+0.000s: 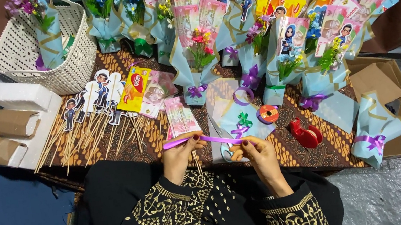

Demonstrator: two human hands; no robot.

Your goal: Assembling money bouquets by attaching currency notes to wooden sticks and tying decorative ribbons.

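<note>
I have a purple ribbon (204, 140) stretched flat between my two hands, just above my lap. My left hand (179, 156) pinches one end between thumb and fingers (194, 138), and my right hand (260, 157) pinches it further along, near a small purple bow (238, 132). Both hands are closed on the ribbon. It looks thin, light and limp, so I judge it will sag or twist unless I keep it taut; the satin face is probably slippery, so gripping it flat near the ends with the fingertips seems best.

Under my right hand a pair of scissors (222, 148) lies on the patterned counter (299, 153). Just past it sit an orange tape roll (268, 114) and a red tape dispenser (305, 133). Beyond my left hand lies a fan of skewers (85, 138) topped with little cartoon figures, with a yellow snack pack (134, 89) beside them. Further out, rows of pale blue wrapped bouquets (194, 62) crowd the counter, and far off to the left stands a white basket (16, 49).
</note>
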